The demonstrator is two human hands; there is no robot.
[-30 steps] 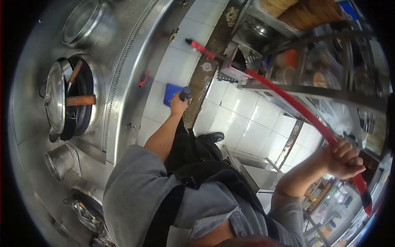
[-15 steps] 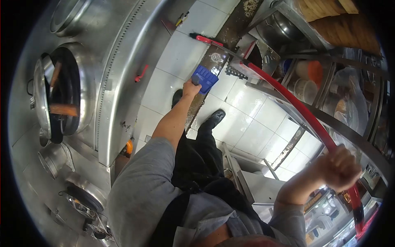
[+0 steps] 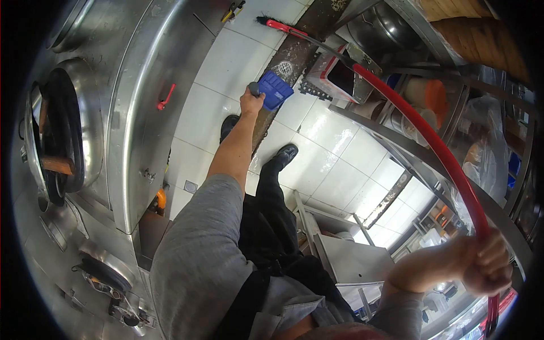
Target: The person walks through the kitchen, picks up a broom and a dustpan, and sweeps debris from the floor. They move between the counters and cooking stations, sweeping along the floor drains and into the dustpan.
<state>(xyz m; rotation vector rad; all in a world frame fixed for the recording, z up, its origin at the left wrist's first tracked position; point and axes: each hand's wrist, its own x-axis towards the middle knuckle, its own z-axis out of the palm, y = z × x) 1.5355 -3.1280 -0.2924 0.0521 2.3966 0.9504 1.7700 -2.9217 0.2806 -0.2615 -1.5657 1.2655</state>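
My left hand (image 3: 252, 103) is closed round the grey grip of a blue dustpan (image 3: 276, 92), held low over the dark floor channel in front of my shoes. At the right, my right hand (image 3: 486, 262) is wrapped round the long red handle of a broom (image 3: 422, 127). The handle curves across the view to a red broom head (image 3: 279, 26) with black bristles, resting at the floor beyond the dustpan. A round drain grate (image 3: 284, 69) shows just past the pan.
A steel counter with woks (image 3: 65, 130) runs along my left, a red valve handle (image 3: 165, 97) on its front. To the right, steel shelving (image 3: 385, 131) carries tubs and bags. A red-edged white box (image 3: 334, 73) stands beside the channel. The tiles (image 3: 323, 150) look wet.
The broom head has moved farther out, away from the dustpan and drain. My right hand is lower in view, and the dustpan is a little nearer the grate. The whole view has shifted.
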